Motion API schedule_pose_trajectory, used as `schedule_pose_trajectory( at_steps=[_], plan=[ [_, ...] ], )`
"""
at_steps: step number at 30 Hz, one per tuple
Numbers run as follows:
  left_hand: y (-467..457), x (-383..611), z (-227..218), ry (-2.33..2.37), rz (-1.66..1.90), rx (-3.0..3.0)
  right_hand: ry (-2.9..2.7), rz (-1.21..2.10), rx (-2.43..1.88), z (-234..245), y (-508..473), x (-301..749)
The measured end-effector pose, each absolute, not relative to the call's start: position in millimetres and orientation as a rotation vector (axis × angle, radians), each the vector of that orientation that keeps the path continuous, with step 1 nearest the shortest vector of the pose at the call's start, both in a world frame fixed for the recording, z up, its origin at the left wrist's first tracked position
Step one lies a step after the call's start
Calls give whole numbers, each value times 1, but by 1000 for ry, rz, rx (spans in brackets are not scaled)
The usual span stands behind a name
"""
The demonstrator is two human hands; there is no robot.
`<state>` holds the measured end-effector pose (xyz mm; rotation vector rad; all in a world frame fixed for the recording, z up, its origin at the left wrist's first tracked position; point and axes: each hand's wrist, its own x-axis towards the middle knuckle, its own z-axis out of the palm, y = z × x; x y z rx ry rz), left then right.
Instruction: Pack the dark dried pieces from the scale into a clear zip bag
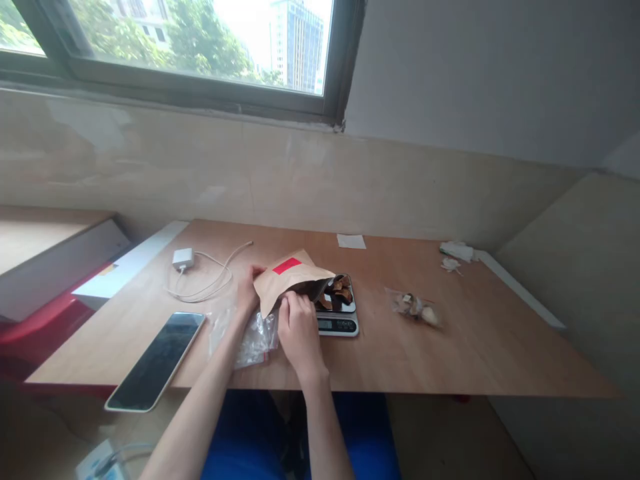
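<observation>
A brown paper pouch [280, 277] with a red label is tipped so that its open mouth faces right and toward me. My left hand [247, 290] grips its left side, the fingertips partly hidden behind the paper. At the lower edge of the mouth, my right hand [299, 327] pinches the pouch with bent fingers. Just right of it is a kitchen scale [355, 323] with a small display, partly covered by the pouch and my right hand. Dark brown dried pieces [343, 290] lie on its plate. Clear zip bags [255, 343] lie under my left forearm.
A phone [157, 363] juts over the table's front left edge. Behind it lie a white charger [183, 259] and its looped cable. A clear bag with pale pieces [414, 308] rests to the right. White paper [351, 241] and crumpled white items [456, 251] lie near the wall.
</observation>
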<state>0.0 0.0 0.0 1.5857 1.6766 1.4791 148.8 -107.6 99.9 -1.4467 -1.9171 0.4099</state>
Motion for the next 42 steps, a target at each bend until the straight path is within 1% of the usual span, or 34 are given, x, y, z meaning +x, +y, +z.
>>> schedule_pose_trajectory(
  at_steps=[3,7,11,15,21,27,35,38,42],
  plan=[
    [3,-1,-4,1694,1471,1567,-1961,453,-1544,100,-100,152],
    [4,0,-4,1694,1459,1562,-1992,543,-1545,100,-93,152],
    [-1,2,2,1707,1449,1544,-1910,405,-1490,101,-96,149],
    [-5,4,9,1816,1397,1506,-1758,273,-1322,103,-104,147],
    [2,4,7,1849,1386,1423,-1617,395,-1222,105,-110,151],
    [10,1,2,1825,1463,1417,-1817,626,-1270,83,-105,158],
    [10,2,3,1831,1429,1391,-1801,663,-1516,36,-99,136],
    [10,2,3,1757,1484,1390,-1756,697,-1599,32,-96,128],
    [10,1,1,1529,1693,1266,-1664,681,-1617,37,-97,128]
  ],
)
